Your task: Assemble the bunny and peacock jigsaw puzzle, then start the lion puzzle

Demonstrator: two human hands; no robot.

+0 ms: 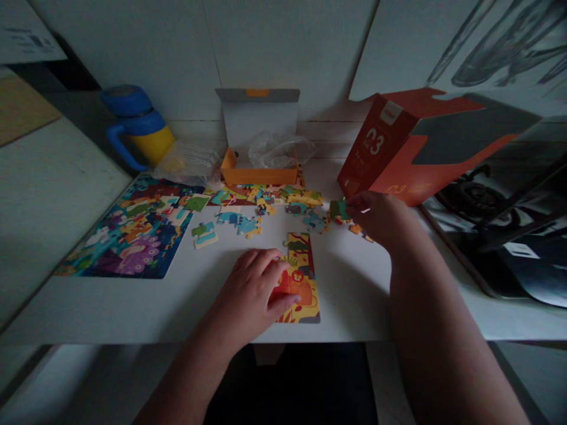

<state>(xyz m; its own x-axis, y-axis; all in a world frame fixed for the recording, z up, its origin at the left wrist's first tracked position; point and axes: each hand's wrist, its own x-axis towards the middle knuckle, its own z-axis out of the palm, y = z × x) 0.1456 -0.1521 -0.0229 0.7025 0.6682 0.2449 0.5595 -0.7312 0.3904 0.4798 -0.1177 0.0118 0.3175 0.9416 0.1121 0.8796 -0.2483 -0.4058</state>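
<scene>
My left hand rests on a partly joined jigsaw section in yellow, orange and red, near the table's front edge. Its fingers are apart and lie flat over the section's left side, hiding some of it. Farther back on the right, my right hand pinches a green puzzle piece; the fingertips are partly hidden. Small orange pieces lie just below that hand. Between the hands and the back are loose blue pieces and an elephant-like blue piece.
A dark-blue sea-scene puzzle lies at left, loose pieces on top. Behind stand a blue and yellow jug, a clear plastic bag and an open orange box. A tall red box stands beyond my right hand.
</scene>
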